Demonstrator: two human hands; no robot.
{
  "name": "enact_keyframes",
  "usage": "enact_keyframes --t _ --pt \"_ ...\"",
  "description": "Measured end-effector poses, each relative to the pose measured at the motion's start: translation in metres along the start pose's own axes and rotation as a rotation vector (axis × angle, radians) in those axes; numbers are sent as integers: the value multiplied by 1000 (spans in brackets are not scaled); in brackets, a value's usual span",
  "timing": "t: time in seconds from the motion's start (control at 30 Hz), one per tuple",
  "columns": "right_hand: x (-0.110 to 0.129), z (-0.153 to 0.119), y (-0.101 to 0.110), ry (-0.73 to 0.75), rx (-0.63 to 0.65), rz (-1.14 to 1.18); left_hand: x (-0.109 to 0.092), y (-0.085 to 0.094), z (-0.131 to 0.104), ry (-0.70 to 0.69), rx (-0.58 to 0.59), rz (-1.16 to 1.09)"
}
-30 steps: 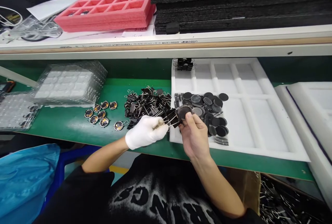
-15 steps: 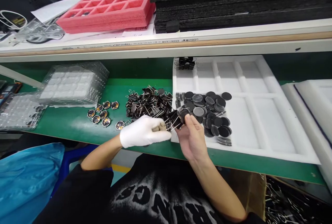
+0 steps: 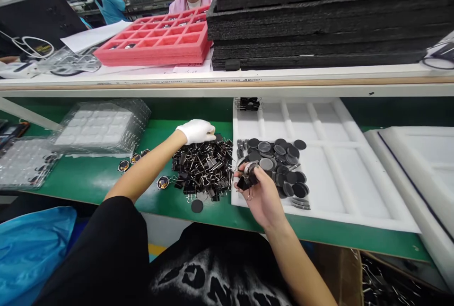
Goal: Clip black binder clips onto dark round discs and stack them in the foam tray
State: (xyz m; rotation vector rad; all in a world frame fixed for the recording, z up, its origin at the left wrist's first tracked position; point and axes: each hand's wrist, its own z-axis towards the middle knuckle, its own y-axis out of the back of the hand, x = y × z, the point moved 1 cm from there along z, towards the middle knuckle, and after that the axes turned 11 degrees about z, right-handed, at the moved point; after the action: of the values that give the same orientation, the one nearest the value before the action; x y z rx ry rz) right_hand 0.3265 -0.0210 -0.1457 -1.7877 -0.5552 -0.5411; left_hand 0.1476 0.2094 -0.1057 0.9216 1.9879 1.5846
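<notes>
My left hand (image 3: 196,132), in a white glove, is at the back edge of the pile of black binder clips (image 3: 204,169); its fingertips curl down near a dark disc, and what they hold, if anything, is hidden. Over the left edge of the white foam tray (image 3: 383,211), my bare right hand (image 3: 260,192) grips a round disc with black binder clips (image 3: 247,178) on it. Black discs (image 3: 283,154) lie heaped in the tray beside that hand. One loose black disc (image 3: 197,206) rests on the green table in front of the pile.
Round amber pieces (image 3: 163,182) lie left of the pile, near stacked clear trays (image 3: 99,121). More clips stand in the tray's back left compartment. A shelf (image 3: 142,89) crosses above, holding a pink foam tray (image 3: 156,50) and black foam sheets (image 3: 301,27). Two people are beyond.
My left hand has left the clips at my right hand and moved back to the far side of the pile. My right hand still holds its clipped disc. The view has tilted up.
</notes>
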Motion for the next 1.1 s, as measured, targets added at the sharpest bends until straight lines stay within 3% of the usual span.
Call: enact_keyframes --t 0.1,0.23,0.4,0.47,0.6,0.67,0.77,1.0,1.1 --pt "4 -6 10 8 -9 -107 7 5 -4 -81 -36 -122" --pt "10 -8 17 21 22 -197 1 18 -33 -95 -315 -318" --pt "9 3 1 91 195 -274 -65 21 -82 -43 -635 -528" --pt "9 6 -5 116 279 -293 -90 19 -99 -93 -675 -568" --pt "16 3 -6 153 385 -390 -103 15 -117 -86 -654 -523" --pt "24 -1 -5 149 447 -448 -100 15 -120 -25 -542 -417" --pt "33 -6 -4 149 501 -502 -101 18 -119 -57 -357 -315" --pt "41 -10 -1 115 588 -565 -115 22 -117 -186 -356 -309" --pt "49 -9 5 147 539 -656 -112 21 -116 -170 -279 -346"
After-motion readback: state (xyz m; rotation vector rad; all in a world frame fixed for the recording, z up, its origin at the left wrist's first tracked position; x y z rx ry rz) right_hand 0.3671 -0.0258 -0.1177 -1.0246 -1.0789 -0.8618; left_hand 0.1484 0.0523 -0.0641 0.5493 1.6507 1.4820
